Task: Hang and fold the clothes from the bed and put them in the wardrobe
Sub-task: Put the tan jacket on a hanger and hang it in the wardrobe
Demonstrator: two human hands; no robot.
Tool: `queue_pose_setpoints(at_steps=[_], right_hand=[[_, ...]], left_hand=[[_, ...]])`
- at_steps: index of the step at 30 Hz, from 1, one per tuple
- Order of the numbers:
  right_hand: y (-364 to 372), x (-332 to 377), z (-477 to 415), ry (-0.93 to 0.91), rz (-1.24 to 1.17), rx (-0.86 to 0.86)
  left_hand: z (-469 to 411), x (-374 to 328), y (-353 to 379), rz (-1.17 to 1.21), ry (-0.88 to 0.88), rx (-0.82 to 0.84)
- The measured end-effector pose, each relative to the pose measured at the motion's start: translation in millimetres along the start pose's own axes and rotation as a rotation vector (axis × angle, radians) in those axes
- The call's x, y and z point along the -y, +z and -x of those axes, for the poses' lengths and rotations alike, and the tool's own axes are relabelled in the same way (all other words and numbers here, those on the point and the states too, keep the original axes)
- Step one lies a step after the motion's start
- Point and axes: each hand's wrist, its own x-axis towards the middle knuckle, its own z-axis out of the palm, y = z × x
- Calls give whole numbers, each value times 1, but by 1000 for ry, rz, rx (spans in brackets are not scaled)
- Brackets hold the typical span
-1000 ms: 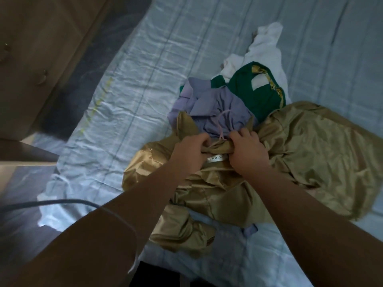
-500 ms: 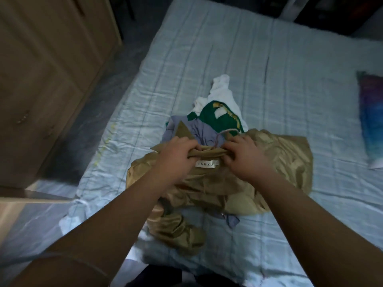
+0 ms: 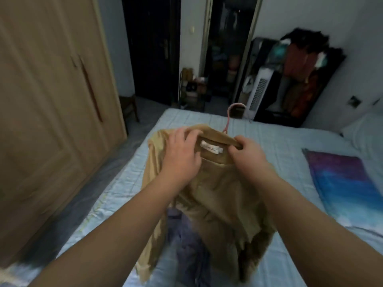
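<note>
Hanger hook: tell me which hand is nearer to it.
Right. The right hand grips the gold garment collar just below and right of the pink hook; the left hand holds the collar farther left.

Both hands are holding up a shiny gold-tan satin garment [image 3: 217,189] above the pale blue quilted bed [image 3: 269,141]. The left hand [image 3: 182,154] and right hand [image 3: 246,154] are gripping its collar beside a white label [image 3: 211,147]. A pink hanger hook [image 3: 229,117] is sticking up. A lilac garment [image 3: 186,235] is lying below; a tan wooden wardrobe [image 3: 51,100] is standing on the left.
</note>
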Motion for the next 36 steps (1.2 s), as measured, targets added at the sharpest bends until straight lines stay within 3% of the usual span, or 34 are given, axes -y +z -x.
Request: queue_pose_setpoints(at_steps=[3, 6, 9, 13, 19, 24, 28, 32, 36], right_hand=[[-42, 1, -1, 41, -272, -68], [-73, 2, 3, 178, -646, 39], [-96, 4, 13, 259, -972, 224], [-119, 6, 34, 227, -1285, 507], [-130, 15, 37, 134, -1407, 554], [-139, 40, 35, 100, -1570, 487], [-149, 57, 34, 97, -1742, 419], [-156, 57, 39, 63, -1642, 502], [-183, 44, 39, 94, -1316, 577]], left_hand=[[1, -64, -9, 187, 12, 130], [-3, -121, -16, 426, -134, 379], [-7, -156, -19, 558, -218, 331], [-10, -168, -19, 482, -239, 315], [-18, -156, -46, 256, -211, 332], [-28, -154, -79, -25, -148, 139], [-44, -157, -93, -105, -54, 30], [-58, -156, -93, -142, -9, 28], [-69, -150, -88, -223, 51, 9]])
